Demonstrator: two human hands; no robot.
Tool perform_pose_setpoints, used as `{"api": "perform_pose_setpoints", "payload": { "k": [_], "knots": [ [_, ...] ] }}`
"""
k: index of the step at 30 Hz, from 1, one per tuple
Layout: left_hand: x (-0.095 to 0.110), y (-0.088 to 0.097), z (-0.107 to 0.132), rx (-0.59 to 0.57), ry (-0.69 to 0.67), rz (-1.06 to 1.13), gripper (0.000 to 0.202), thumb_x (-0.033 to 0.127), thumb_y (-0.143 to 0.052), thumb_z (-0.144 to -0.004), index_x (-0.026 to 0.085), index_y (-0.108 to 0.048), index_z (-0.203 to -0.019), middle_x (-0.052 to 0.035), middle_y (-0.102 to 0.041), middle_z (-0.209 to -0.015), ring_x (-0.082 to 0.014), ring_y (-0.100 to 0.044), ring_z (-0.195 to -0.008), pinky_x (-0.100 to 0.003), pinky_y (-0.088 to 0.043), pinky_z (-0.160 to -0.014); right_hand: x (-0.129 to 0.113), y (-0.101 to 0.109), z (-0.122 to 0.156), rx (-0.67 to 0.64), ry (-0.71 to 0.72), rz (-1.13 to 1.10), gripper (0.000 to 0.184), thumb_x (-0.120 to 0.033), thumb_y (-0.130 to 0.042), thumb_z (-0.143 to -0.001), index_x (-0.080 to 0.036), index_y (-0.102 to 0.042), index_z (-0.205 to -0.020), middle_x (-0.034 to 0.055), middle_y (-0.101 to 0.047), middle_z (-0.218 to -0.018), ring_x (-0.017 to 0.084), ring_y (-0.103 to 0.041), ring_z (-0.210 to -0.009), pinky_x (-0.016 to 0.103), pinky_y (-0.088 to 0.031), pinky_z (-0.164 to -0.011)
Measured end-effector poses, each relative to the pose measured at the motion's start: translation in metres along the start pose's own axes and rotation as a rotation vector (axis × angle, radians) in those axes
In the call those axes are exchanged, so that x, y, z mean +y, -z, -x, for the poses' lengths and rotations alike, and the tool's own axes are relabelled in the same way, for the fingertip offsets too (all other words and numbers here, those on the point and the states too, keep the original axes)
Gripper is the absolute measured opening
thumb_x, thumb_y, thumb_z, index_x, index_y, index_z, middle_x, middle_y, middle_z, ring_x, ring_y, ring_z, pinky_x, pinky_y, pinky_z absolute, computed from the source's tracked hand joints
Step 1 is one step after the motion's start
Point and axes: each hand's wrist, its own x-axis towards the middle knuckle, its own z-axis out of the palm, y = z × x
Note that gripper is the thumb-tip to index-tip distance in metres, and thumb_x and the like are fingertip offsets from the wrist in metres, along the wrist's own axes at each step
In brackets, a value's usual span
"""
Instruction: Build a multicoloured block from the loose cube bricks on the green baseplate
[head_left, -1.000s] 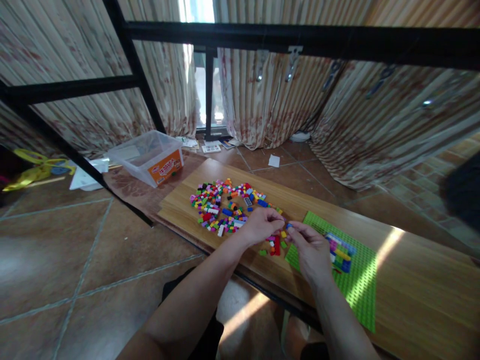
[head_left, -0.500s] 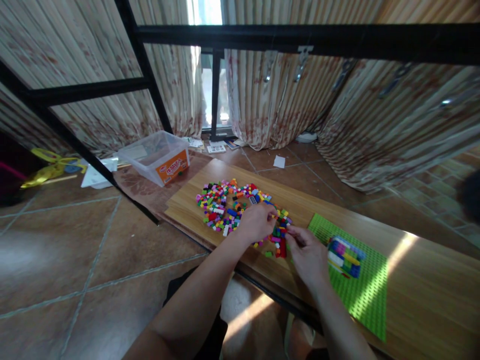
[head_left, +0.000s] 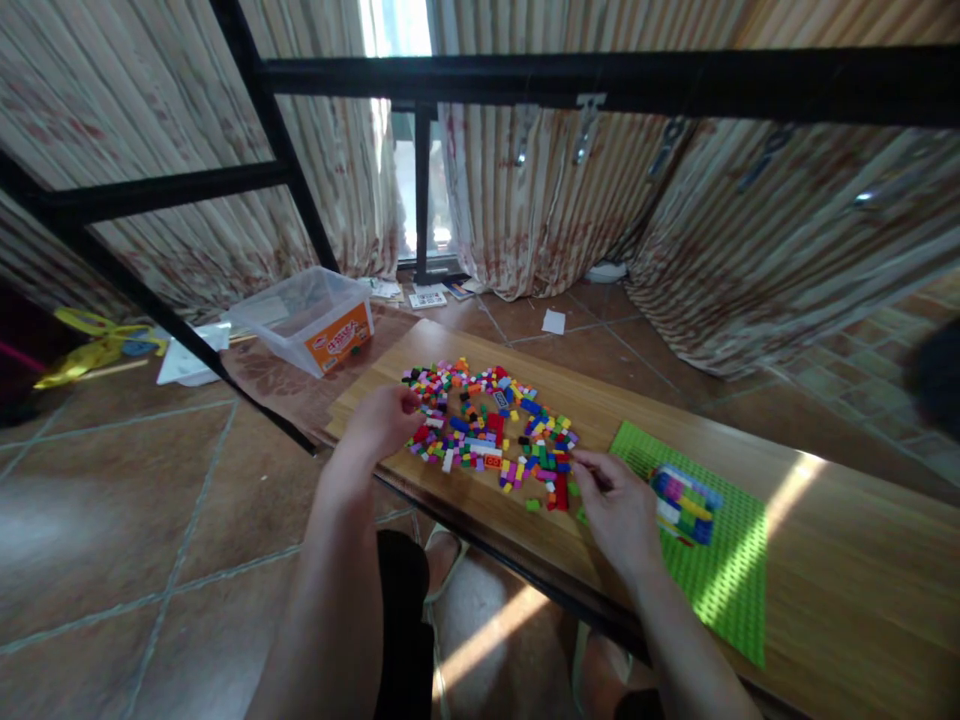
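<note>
A loose heap of small, many-coloured toy bricks [head_left: 480, 425] is spread over the wooden bench. My left hand [head_left: 382, 420] is at the heap's left edge, its fingers curled together at the bricks; what is in them, if anything, is hidden. At the right edge my right hand [head_left: 619, 505] is closed in a pinch, thumb against fingertips, on something too small to make out. Just right of that hand, a block of joined bricks [head_left: 686, 505] in blue, white, yellow and other colours sits on a green studded baseplate [head_left: 731, 580].
A clear plastic box [head_left: 307, 315] with an orange label stands beyond the far left of the wooden bench [head_left: 847, 570]. Black metal bars [head_left: 525, 75] cross above and at left. Curtains [head_left: 540, 200] hang behind; papers [head_left: 553, 321] lie on the tiled floor.
My left hand has moved left from the heap's right part to its left edge, uncovering the middle bricks. My right hand stays pinched in nearly the same place.
</note>
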Motion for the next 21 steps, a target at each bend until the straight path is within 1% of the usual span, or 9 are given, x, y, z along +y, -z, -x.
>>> {"api": "perform_pose_setpoints", "payload": {
  "k": [2, 4, 6, 7, 11, 14, 17, 19, 21],
  "knots": [
    [-0.013, 0.006, 0.005, -0.020, 0.026, -0.026, 0.021, 0.027, -0.065, -0.069, 0.016, -0.072, -0.085, -0.0025, -0.068, -0.076, -0.0174, -0.060, -0.068, -0.026, -0.038, -0.058, 0.000, 0.000, 0.000, 0.002, 0.017, 0.005, 0.027, -0.040, -0.054, -0.087, -0.020, -0.071, -0.094, 0.0068, -0.071, -0.093, 0.021, -0.065, -0.081, 0.034, -0.050, -0.077],
    [-0.017, 0.001, 0.007, -0.061, 0.031, -0.037, 0.019, 0.024, -0.066, -0.066, 0.017, -0.071, -0.083, -0.0016, -0.068, -0.074, -0.0167, -0.060, -0.068, -0.025, -0.037, -0.057, -0.001, 0.000, 0.001, -0.002, 0.036, 0.016, 0.027, -0.039, -0.054, -0.087, -0.020, -0.071, -0.094, 0.0064, -0.071, -0.091, 0.020, -0.065, -0.080, 0.034, -0.050, -0.076],
    [-0.016, -0.007, 0.007, -0.128, 0.021, -0.036, 0.018, 0.021, -0.067, -0.063, 0.019, -0.070, -0.080, -0.0010, -0.068, -0.073, -0.0161, -0.059, -0.068, -0.024, -0.036, -0.057, -0.001, 0.000, 0.002, -0.013, 0.049, 0.024, 0.027, -0.039, -0.053, -0.088, -0.020, -0.071, -0.094, 0.0063, -0.070, -0.090, 0.021, -0.065, -0.079, 0.035, -0.050, -0.075],
    [-0.014, -0.011, 0.006, -0.140, 0.021, -0.039, 0.016, 0.021, -0.067, -0.063, 0.019, -0.070, -0.079, -0.0010, -0.067, -0.072, -0.0162, -0.059, -0.068, -0.024, -0.036, -0.056, -0.002, -0.001, 0.002, -0.019, 0.052, 0.028, 0.027, -0.040, -0.053, -0.088, -0.020, -0.071, -0.094, 0.0063, -0.070, -0.089, 0.021, -0.065, -0.079, 0.035, -0.049, -0.075],
    [-0.007, -0.018, 0.002, -0.140, 0.037, -0.033, 0.007, 0.021, -0.068, -0.064, 0.019, -0.068, -0.071, -0.0012, -0.065, -0.069, -0.0164, -0.057, -0.066, -0.025, -0.034, -0.056, -0.003, 0.000, 0.004, -0.027, 0.056, 0.037, 0.027, -0.040, -0.052, -0.089, -0.020, -0.071, -0.094, 0.0067, -0.070, -0.089, 0.021, -0.065, -0.079, 0.035, -0.050, -0.074],
    [-0.009, -0.017, 0.000, -0.153, -0.001, 0.098, 0.009, 0.024, -0.069, -0.064, 0.018, -0.068, -0.071, 0.0000, -0.064, -0.064, -0.0151, -0.056, -0.063, -0.024, -0.034, -0.055, -0.003, 0.002, 0.005, -0.016, 0.073, 0.039, 0.027, -0.039, -0.052, -0.089, -0.020, -0.070, -0.092, 0.0064, -0.070, -0.089, 0.021, -0.065, -0.079, 0.035, -0.050, -0.074],
    [-0.011, -0.016, -0.002, -0.140, -0.056, 0.292, 0.018, 0.031, -0.070, -0.064, 0.016, -0.068, -0.073, 0.0004, -0.064, -0.064, -0.0137, -0.055, -0.060, -0.023, -0.036, -0.054, -0.002, 0.005, 0.005, -0.004, 0.092, 0.034, 0.026, -0.037, -0.051, -0.090, -0.020, -0.070, -0.092, 0.0061, -0.070, -0.087, 0.020, -0.065, -0.079, 0.035, -0.050, -0.075],
    [-0.006, -0.017, -0.002, -0.139, -0.089, 0.440, 0.023, 0.034, -0.071, -0.064, 0.015, -0.068, -0.076, 0.0003, -0.064, -0.066, -0.0131, -0.055, -0.061, -0.023, -0.038, -0.055, -0.001, 0.008, 0.005, 0.000, 0.094, 0.024, 0.025, -0.036, -0.052, -0.090, -0.020, -0.070, -0.092, 0.0060, -0.069, -0.087, 0.020, -0.065, -0.078, 0.034, -0.050, -0.074],
    [0.006, -0.021, -0.001, -0.170, -0.118, 0.619, 0.026, 0.034, -0.072, -0.063, 0.014, -0.066, -0.078, 0.0004, -0.064, -0.067, -0.0122, -0.056, -0.062, -0.023, -0.041, -0.057, -0.003, 0.010, 0.007, 0.006, 0.088, 0.003, 0.024, -0.036, -0.053, -0.090, -0.020, -0.070, -0.092, 0.0058, -0.069, -0.086, 0.020, -0.064, -0.077, 0.034, -0.049, -0.072]
  ]
}}
